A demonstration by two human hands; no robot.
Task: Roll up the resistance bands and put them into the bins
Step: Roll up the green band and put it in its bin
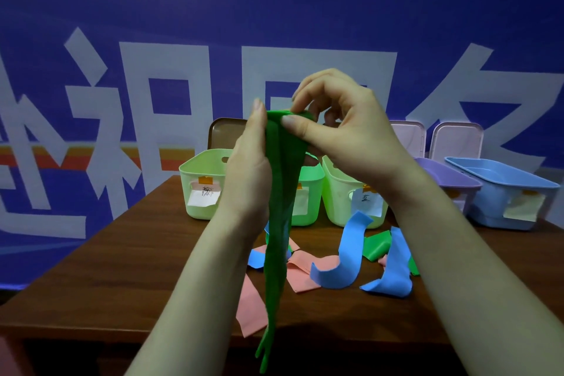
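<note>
Gripping the green band (276,253), left hand (248,171) and right hand (345,137) pinch its top end.

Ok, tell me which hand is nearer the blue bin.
Right. The right hand pinches the green resistance band left of the blue bin; the left hand holds it farther left.

The green band (276,223) hides most of the middle bin (316,180).

We see our left hand (248,168) and right hand (351,137) both bare, and the two forearms (189,284) bare as well; the fingernails (288,121) are short and plain.
</note>
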